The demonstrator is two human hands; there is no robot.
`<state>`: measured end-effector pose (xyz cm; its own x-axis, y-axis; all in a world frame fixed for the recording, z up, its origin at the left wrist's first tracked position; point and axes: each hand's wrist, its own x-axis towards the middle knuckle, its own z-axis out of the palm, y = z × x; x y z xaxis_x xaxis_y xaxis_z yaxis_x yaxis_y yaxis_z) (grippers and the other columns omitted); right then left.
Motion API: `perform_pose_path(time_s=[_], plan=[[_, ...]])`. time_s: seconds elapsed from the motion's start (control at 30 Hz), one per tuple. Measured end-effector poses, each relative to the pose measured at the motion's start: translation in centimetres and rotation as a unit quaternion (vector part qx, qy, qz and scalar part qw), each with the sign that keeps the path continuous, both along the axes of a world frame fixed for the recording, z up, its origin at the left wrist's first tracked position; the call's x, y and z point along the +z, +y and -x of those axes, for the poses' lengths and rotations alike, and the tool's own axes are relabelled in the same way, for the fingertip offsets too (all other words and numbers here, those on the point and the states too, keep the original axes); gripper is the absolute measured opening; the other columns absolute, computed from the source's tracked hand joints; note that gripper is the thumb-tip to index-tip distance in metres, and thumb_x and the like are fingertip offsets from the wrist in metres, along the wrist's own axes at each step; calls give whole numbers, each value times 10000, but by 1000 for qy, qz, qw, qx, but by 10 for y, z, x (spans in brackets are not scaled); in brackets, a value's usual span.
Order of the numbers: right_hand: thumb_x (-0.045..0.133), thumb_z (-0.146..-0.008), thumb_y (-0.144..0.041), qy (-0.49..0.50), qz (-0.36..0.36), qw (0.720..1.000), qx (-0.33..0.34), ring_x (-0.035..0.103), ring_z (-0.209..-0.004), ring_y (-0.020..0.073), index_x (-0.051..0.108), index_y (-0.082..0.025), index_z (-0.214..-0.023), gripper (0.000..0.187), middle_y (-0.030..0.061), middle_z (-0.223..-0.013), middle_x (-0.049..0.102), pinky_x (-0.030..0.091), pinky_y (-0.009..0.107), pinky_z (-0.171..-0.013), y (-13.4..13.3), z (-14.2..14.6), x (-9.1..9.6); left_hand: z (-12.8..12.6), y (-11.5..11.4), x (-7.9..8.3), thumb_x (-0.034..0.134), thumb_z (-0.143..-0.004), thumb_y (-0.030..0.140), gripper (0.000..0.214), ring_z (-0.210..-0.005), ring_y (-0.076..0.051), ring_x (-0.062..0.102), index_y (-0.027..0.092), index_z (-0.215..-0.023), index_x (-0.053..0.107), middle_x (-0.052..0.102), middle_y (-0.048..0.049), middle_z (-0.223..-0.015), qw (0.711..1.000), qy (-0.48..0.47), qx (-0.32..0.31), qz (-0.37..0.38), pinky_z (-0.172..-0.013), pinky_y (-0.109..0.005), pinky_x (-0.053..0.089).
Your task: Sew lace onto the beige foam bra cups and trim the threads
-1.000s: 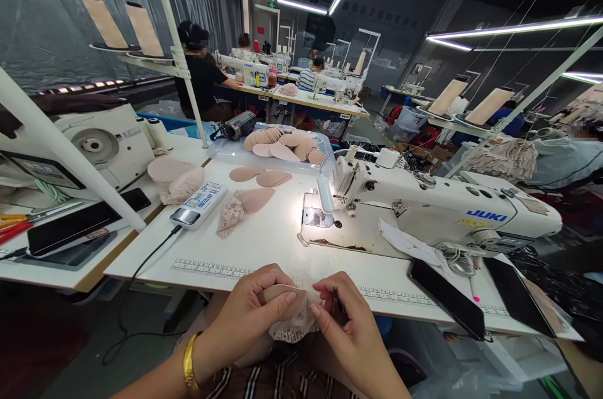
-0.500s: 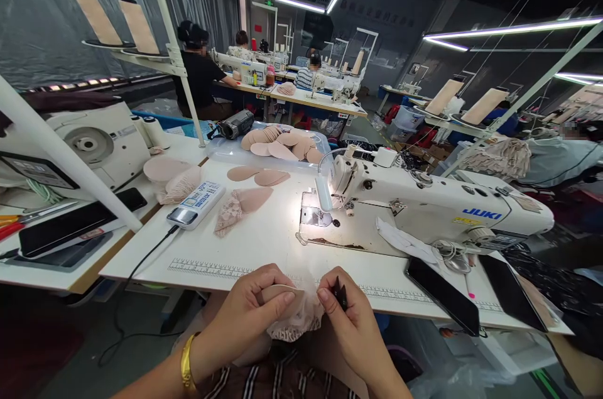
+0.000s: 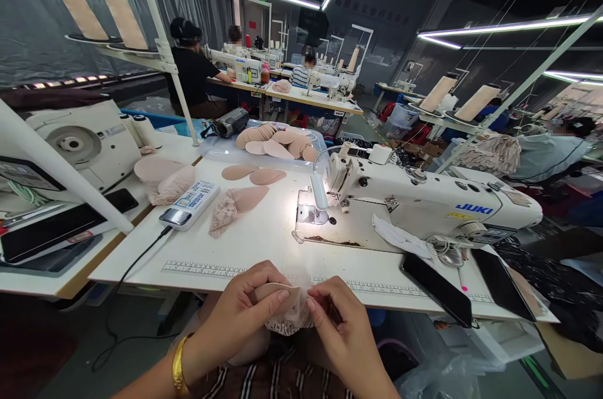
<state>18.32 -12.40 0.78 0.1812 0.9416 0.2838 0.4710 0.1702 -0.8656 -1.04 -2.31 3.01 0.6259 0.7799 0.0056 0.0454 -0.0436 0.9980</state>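
Observation:
My left hand [image 3: 252, 308] is closed on a beige bra cup [image 3: 274, 290], thumb on top. Sheer whitish mesh with a lacy edge [image 3: 287, 323] hangs from the cup between my hands, at the table's front edge. My right hand [image 3: 342, 317] pinches the mesh at its right side between thumb and forefinger. Something dark shows faintly behind the right fingers; most of it is hidden. Farther back on the table lies another beige cup piece with lace [image 3: 238, 207], and two plain beige pads [image 3: 267, 176] lie beyond it.
A sewing machine [image 3: 424, 191] with a lit needle area stands to the right. Phones [image 3: 436, 289] lie along the right front edge. A white device with a cable [image 3: 188, 205] sits at left. Behind are a plastic tray of pads [image 3: 221, 151] and co-workers at other machines.
My right fingers have shifted on the mesh and turned; the black pointed snips that showed in that hand are now mostly hidden. My left hand keeps its hold on the cup.

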Motion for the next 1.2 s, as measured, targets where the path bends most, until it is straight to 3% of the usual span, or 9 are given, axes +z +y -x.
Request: perform_pose_path(time_s=[0.27, 0.5, 0.67, 0.73, 0.8, 0.9, 0.97, 1.07, 1.2], plan=[[698, -943, -380, 182, 71, 981, 5, 492, -720, 155, 621, -217, -831, 212, -20, -779, 558, 395, 272, -665, 10, 5, 0, 2, -2, -3, 718, -910, 494, 311, -824, -202, 601, 187, -938, 752, 709, -41, -870, 998, -5, -5, 65, -773, -292, 472], [868, -789, -485, 471, 124, 872, 50, 318, -548, 82, 602, -193, -796, 395, -75, -607, 435, 222, 220, -518, 15, 6, -6, 1, -2, -6, 705, -937, 485, 298, -853, -215, 644, 193, -963, 763, 755, -49, -889, 999, 5, -5, 43, -799, -303, 487], [889, -740, -404, 549, 123, 825, 59, 308, -519, 74, 615, -196, -763, 345, -63, -575, 462, 193, 215, -486, 17, 7, -2, 1, 1, -9, 617, -965, 614, 460, -978, -268, 676, 189, -930, 788, 768, -103, -1021, 990, -78, -99, 56, -912, -370, 500], [892, -726, -396, 573, 117, 808, 72, 311, -508, 68, 622, -200, -765, 336, -63, -583, 464, 187, 209, -474, 17, 7, -2, 0, 4, -13, 637, -952, 622, 452, -1072, -277, 650, 192, -908, 769, 734, -111, -1143, 992, -95, -49, 69, -966, -375, 479], [904, -710, -386, 588, 110, 797, 77, 320, -497, 53, 625, -201, -759, 338, -62, -641, 469, 177, 205, -463, 17, 9, -3, -2, 7, -19, 785, -857, 579, 403, -1097, -264, 626, 215, -1022, 732, 682, -101, -1244, 990, -91, 28, 108, -953, -357, 479], [916, -701, -386, 592, 99, 796, 81, 327, -503, 47, 629, -199, -751, 346, -55, -717, 467, 166, 209, -454, 16, 13, -7, -6, 6, -23, 951, -674, 524, 780, -1032, -254, 655, 248, -1312, 599, 687, -104, -1228, 970, -104, -10, 221, -892, -355, 502], [914, -711, -388, 588, 88, 800, 83, 321, -519, 56, 635, -203, -753, 337, -51, -733, 461, 165, 216, -460, 16, 15, -9, -9, 3, -22, 1000, -608, 463, 869, -929, -236, 682, 232, -1329, 572, 732, -77, -1076, 951, -113, -55, 281, -830, -337, 514], [887, -759, -383, 566, 81, 816, 83, 286, -527, 68, 637, -210, -752, 304, -51, -724, 448, 169, 236, -486, 14, 10, -10, -11, 1, -17, 1016, -578, 356, 659, -781, -203, 680, 192, -1114, 669, 740, -38, -886, 938, -116, -50, 323, -721, -293, 506], [872, -778, -417, 482, 98, 867, 84, 265, -551, 92, 643, -204, -761, 313, -47, -678, 461, 165, 263, -525, 10, -5, -7, -7, 7, -10, 986, -620, 366, 402, -722, -204, 671, 140, -838, 734, 737, -56, -779, 935, -105, -49, 335, -671, -287, 496]])
